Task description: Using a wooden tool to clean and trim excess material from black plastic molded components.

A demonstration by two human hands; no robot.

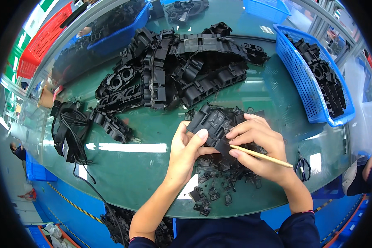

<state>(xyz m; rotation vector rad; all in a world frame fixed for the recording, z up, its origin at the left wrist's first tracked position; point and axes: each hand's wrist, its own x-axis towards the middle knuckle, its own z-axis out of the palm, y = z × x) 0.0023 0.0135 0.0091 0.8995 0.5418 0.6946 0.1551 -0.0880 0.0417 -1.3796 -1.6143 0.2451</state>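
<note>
My left hand [186, 151] grips the lower left edge of a black moulded plastic part [213, 122], thumb pressed on its face. My right hand [258, 146] rests its fingers on the same part from the right and holds a thin wooden stick [262, 156] that points in toward the part's lower edge. Below both hands lies a scatter of small black plastic scraps [213, 190] on the green table [144, 165].
A big heap of black plastic parts [173, 70] fills the table's far side. A blue basket [306, 78] with black parts stands at right. Black cable and a device [70, 128] lie at left. Small cutters [304, 165] rest near my right wrist. Blue and red crates stand behind.
</note>
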